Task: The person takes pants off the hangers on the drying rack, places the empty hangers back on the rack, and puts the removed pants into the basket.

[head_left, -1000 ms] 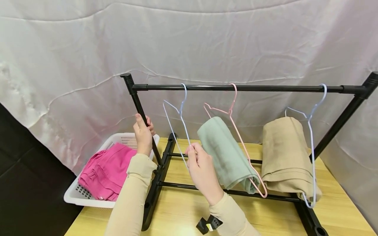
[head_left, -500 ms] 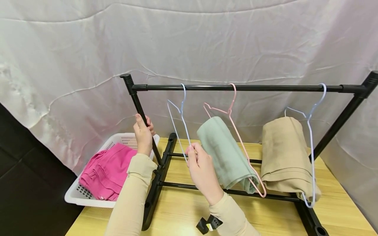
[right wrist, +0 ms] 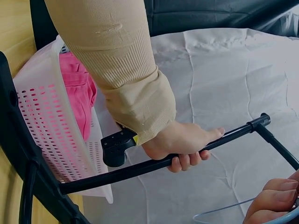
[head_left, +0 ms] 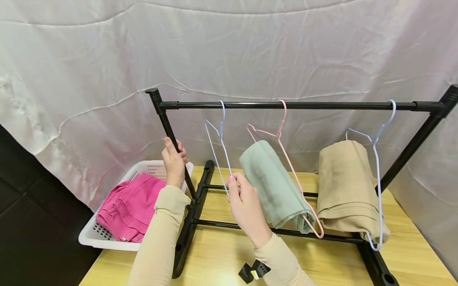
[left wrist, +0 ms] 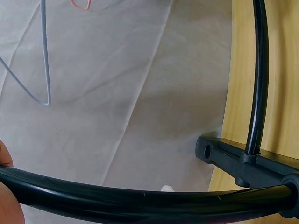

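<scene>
My left hand (head_left: 174, 162) grips the left upright of a black clothes rack (head_left: 250, 105); the right wrist view shows its fingers wrapped round the pole. With my right hand (head_left: 247, 204) I pinch the lower front part of a bare blue hanger (head_left: 224, 149), whose hook sits over the top bar. Just right of that hand, a folded pale green garment (head_left: 273, 184) hangs on a pink hanger (head_left: 291, 167). Farther right, folded beige trousers (head_left: 345, 186) hang over another blue hanger (head_left: 378, 174). The blue hanger's lower end is partly hidden by my right hand.
A white perforated basket (head_left: 89, 237) holding a folded bright pink garment (head_left: 134, 206) stands left of the rack. The rack's feet rest on a wooden table (head_left: 222, 262). A pale curtain (head_left: 229, 47) hangs behind, and a dark surface (head_left: 35, 206) lies at the left.
The far arm of the blue hanger has swung a little to the right as my right hand turns it. My left hand stays on the upright.
</scene>
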`<action>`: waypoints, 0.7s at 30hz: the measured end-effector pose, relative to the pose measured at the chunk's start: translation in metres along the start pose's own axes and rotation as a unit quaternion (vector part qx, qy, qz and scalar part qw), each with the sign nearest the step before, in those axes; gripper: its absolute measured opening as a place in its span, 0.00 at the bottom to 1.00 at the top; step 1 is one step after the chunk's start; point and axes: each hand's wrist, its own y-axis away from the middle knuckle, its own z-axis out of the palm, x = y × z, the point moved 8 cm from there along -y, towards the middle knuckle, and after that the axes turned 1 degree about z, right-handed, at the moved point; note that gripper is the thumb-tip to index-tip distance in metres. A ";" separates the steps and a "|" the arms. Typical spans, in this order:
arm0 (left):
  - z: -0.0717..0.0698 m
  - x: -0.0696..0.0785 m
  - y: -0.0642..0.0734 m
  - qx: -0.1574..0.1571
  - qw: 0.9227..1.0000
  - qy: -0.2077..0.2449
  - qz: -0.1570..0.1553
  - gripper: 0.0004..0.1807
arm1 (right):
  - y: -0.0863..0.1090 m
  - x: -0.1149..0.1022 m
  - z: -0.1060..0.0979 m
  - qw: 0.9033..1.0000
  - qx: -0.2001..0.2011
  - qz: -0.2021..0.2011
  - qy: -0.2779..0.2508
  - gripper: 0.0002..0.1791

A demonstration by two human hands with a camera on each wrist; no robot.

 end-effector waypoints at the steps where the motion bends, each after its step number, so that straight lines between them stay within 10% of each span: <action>1: 0.000 0.000 0.000 0.000 1.000 0.000 0.000 0.33 | 0.000 0.000 0.000 1.000 -0.001 0.000 -0.001 0.14; 21: 0.000 0.002 0.001 0.009 1.000 -0.006 0.001 0.33 | 0.000 0.001 -0.001 1.000 -0.009 -0.005 -0.008 0.13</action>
